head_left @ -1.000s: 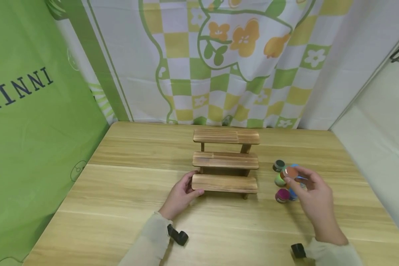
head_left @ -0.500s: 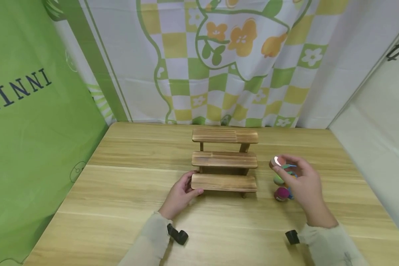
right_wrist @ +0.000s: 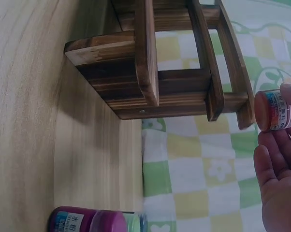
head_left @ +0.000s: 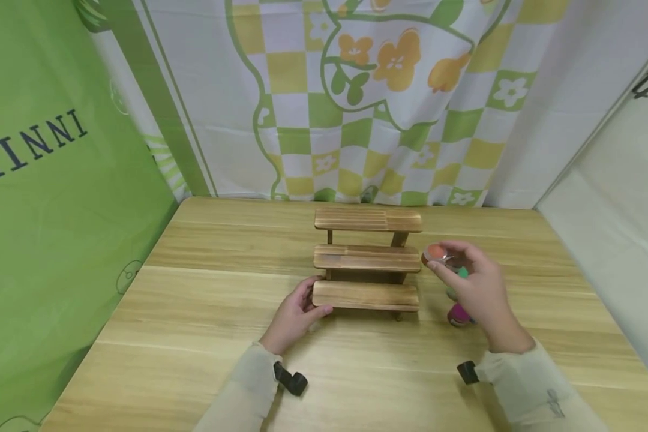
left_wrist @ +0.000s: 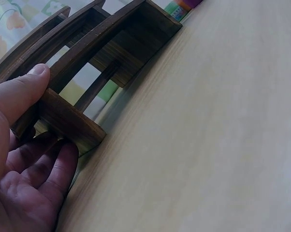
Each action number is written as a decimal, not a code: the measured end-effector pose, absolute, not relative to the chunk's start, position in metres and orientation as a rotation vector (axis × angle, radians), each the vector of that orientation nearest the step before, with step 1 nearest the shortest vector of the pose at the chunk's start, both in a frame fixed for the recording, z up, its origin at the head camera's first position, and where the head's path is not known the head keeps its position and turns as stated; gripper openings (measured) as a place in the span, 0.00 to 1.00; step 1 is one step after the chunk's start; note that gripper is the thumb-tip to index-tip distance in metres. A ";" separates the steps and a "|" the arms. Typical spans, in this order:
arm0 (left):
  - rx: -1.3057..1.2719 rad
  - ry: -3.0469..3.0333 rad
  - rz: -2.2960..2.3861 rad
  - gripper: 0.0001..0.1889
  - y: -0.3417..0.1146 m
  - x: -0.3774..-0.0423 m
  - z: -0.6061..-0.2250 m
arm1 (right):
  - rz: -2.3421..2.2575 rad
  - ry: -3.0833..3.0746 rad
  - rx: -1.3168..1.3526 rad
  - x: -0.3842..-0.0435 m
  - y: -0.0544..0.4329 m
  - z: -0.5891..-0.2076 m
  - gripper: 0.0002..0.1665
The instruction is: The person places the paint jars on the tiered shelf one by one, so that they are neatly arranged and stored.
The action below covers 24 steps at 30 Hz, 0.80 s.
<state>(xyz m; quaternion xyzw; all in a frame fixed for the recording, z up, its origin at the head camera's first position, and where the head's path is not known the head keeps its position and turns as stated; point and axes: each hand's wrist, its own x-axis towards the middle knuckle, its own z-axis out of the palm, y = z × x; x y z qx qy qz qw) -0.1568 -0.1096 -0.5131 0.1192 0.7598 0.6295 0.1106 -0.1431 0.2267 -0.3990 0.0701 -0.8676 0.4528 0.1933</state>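
Orange jar (head_left: pixel 435 252) is up in the air just off the right end of the wooden stand (head_left: pixel 366 258), on the side facing the right edge of the table (head_left: pixel 221 288). Right hand (head_left: pixel 477 291) pinches it, thumb against fingers; left hand (head_left: pixel 291 318) grips the bottom step (head_left: pixel 365 296) by its left end. My worry: come in too low and it could clip a shelf edge, or the hand could bump the magenta jar (head_left: pixel 458 314) below.

Green jar (head_left: pixel 452 294) partly hidden by right hand (head_left: pixel 483 294), purple jar (right_wrist: pixel 73 221) cut off by right wrist view's bottom edge, label print (right_wrist: pixel 283 108) on orange jar (right_wrist: pixel 263 111) too small to read
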 end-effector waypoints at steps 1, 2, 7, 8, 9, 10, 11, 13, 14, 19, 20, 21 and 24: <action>0.350 2.231 1.851 0.41 -0.109 -0.157 -0.513 | 1.246 -2.434 0.221 -0.144 0.226 -0.398 0.23; 0.349 2.235 1.848 0.41 -0.109 -0.157 -0.513 | 1.217 -2.438 0.243 -0.145 0.225 -0.398 0.23; 0.335 2.238 1.843 0.42 -0.109 -0.157 -0.513 | 1.129 -2.441 0.339 -0.150 0.218 -0.394 0.23; 0.331 2.239 1.840 0.42 -0.109 -0.157 -0.513 | 1.116 -2.441 0.354 -0.151 0.216 -0.394 0.23; 0.328 2.237 1.842 0.42 -0.109 -0.157 -0.513 | 1.104 -2.442 0.366 -0.152 0.215 -0.392 0.23; 0.324 2.240 1.838 0.41 -0.109 -0.157 -0.513 | 1.100 -2.444 0.375 -0.153 0.213 -0.392 0.23; 0.322 2.244 1.835 0.41 -0.109 -0.157 -0.514 | 1.098 -2.443 0.386 -0.155 0.211 -0.391 0.23; 0.315 2.249 1.830 0.41 -0.109 -0.156 -0.513 | 1.116 -2.445 0.401 -0.157 0.207 -0.389 0.22; 0.315 2.247 1.832 0.41 -0.109 -0.156 -0.512 | 1.128 -2.448 0.405 -0.158 0.206 -0.389 0.22; 0.323 2.242 1.837 0.41 -0.109 -0.156 -0.511 | 1.200 -2.438 0.420 -0.164 0.198 -0.387 0.23; 0.325 2.241 1.838 0.41 -0.109 -0.156 -0.511 | 1.208 -2.434 0.425 -0.165 0.196 -0.386 0.23; 0.326 2.242 1.838 0.41 -0.109 -0.156 -0.511 | 1.208 -2.432 0.432 -0.166 0.195 -0.386 0.23; 0.332 2.242 1.841 0.41 -0.109 -0.157 -0.511 | 1.189 -2.439 0.446 -0.169 0.192 -0.383 0.23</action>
